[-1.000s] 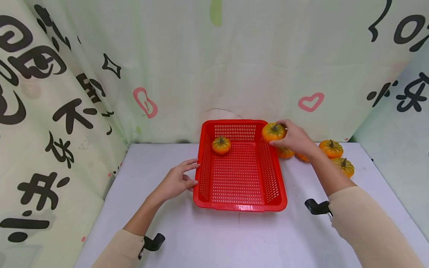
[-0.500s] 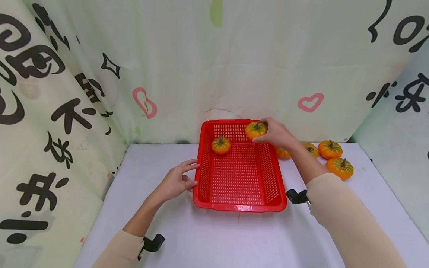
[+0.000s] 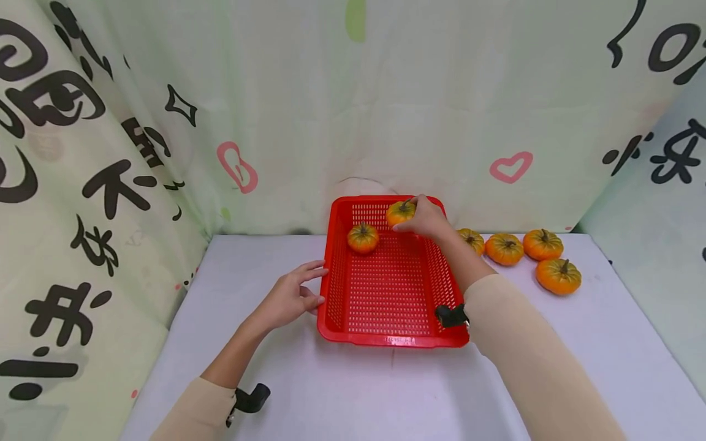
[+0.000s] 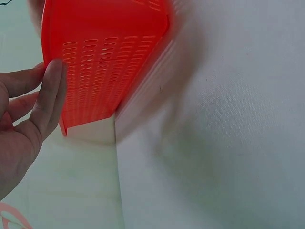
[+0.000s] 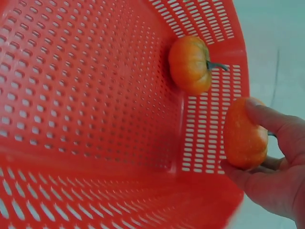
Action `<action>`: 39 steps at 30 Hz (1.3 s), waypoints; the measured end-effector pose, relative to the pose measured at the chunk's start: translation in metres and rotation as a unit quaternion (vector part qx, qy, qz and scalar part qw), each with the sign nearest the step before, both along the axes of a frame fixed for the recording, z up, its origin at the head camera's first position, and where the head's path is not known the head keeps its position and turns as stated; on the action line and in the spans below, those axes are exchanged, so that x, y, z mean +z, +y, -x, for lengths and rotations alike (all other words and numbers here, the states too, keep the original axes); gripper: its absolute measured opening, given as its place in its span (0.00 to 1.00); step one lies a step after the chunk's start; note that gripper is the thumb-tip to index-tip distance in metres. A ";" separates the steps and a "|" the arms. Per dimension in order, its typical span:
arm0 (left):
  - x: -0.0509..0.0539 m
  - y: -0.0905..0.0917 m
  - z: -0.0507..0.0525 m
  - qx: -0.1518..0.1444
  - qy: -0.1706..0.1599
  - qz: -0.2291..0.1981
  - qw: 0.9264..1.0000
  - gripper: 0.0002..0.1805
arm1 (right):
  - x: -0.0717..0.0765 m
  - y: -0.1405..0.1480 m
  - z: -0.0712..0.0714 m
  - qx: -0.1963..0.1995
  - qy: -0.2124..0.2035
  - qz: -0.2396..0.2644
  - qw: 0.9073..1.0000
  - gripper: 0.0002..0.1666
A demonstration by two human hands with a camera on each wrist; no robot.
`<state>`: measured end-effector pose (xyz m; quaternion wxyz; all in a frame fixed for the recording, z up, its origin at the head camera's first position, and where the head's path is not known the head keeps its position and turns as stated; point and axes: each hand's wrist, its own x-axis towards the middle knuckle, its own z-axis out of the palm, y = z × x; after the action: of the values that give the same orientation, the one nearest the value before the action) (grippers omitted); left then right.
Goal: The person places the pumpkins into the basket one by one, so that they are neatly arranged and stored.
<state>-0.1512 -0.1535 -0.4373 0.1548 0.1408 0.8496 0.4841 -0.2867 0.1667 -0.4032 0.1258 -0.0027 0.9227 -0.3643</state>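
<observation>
Orange pumpkin (image 3: 399,214) is pinched by right hand (image 3: 428,220), thumb opposing fingers, likely for control. Red basket (image 3: 393,340), beneath that hand, is touched by left hand (image 3: 289,298), fingers nearly straight, probably for steadying.

The basket (image 3: 397,341) looks like moulded plastic, pierced with slots, its rim glossy enough to catch light, while the pumpkins (image 3: 558,276) have smooth, ribbed skin with a soft sheen and dry, woody-looking stems (image 5: 218,66). The tabletop (image 4: 238,119) is matt and finely grained. Behind hangs softly creased matt cloth (image 3: 430,92), and the sleeves (image 3: 529,349) are plain matt fabric.
</observation>
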 end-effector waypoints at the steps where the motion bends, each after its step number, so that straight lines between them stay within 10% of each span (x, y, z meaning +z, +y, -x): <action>1: 0.000 0.000 0.000 -0.001 0.001 0.001 1.000 0.33 | -0.002 -0.002 0.000 -0.006 -0.004 0.002 1.000 0.50; 12: 0.003 0.000 0.000 -0.002 -0.002 0.002 1.000 0.34 | -0.030 -0.017 0.009 -0.067 -0.038 0.023 0.997 0.51; 39: 0.003 0.000 0.000 -0.005 0.006 0.008 1.000 0.34 | -0.060 -0.013 0.003 -0.070 -0.066 0.031 0.995 0.49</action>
<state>-0.1515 -0.1533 -0.4341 0.1531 0.1467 0.8535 0.4761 -0.2900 0.1542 -0.4634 0.1602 0.0824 0.8986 -0.4001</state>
